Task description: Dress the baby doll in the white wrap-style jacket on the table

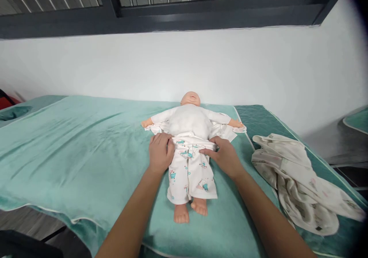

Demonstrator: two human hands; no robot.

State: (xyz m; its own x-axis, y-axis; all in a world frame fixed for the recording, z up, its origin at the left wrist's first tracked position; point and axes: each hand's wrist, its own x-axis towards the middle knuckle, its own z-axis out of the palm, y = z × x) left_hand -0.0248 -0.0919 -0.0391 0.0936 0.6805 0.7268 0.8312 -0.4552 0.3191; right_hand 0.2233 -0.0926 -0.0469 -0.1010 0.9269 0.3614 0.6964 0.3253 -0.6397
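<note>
A baby doll [190, 122] lies on its back with its head toward the wall and its arms stretched out to both sides. It wears a white long-sleeved top, and an opened garment layer spreads under its arms. White printed pants [179, 175] cover its legs down to the ankles, leaving the bare feet out. At the left side of the waistband, my left hand [161, 152] is closed on the pants, its fingertips partly hidden. On the opposite side my right hand [227, 156] pinches the waistband between thumb and fingers.
The doll lies on a green cloth [86, 147] with a hanging front edge. To the right, a crumpled white patterned garment [301, 181] rests on a darker green quilted cover [253, 116]. Behind stands a white wall [129, 66] beneath a dark-framed barred window [201, 14].
</note>
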